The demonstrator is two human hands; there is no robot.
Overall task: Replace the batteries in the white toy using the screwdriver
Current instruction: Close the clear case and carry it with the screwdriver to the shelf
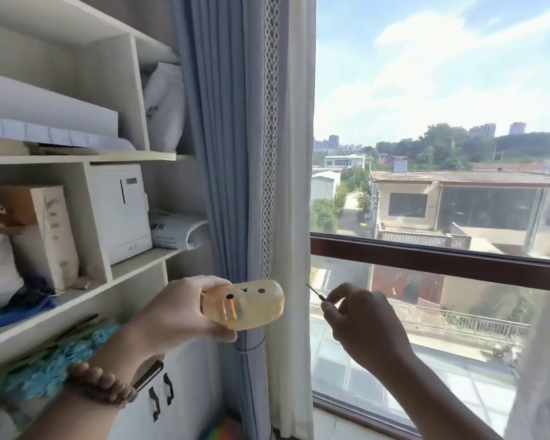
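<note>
Left grip [178, 315] wrapped round the toy [248, 308], right grip [362, 325] pinching the screwdriver [315, 292], the 2 raised and apart.

Bright daylight, all from the window [438, 154], 1 to 4 o'clock. Sky close to clipping, clouds hazy. Toy [243, 304] backlit, glows amber, small rainbow glare patch on its front. Right hand [367, 325] backlit, in shade; left hand [175, 315] evenly lit. Screwdriver [315, 293] is a thin dark sliver, barely resolved. Shelves [77, 157] at 9 o'clock washed out, low contrast. Fisheye bends shelf edges and window frame. Smeared blur at 7 and 5 o'clock. Whole frame slightly soft.
</note>
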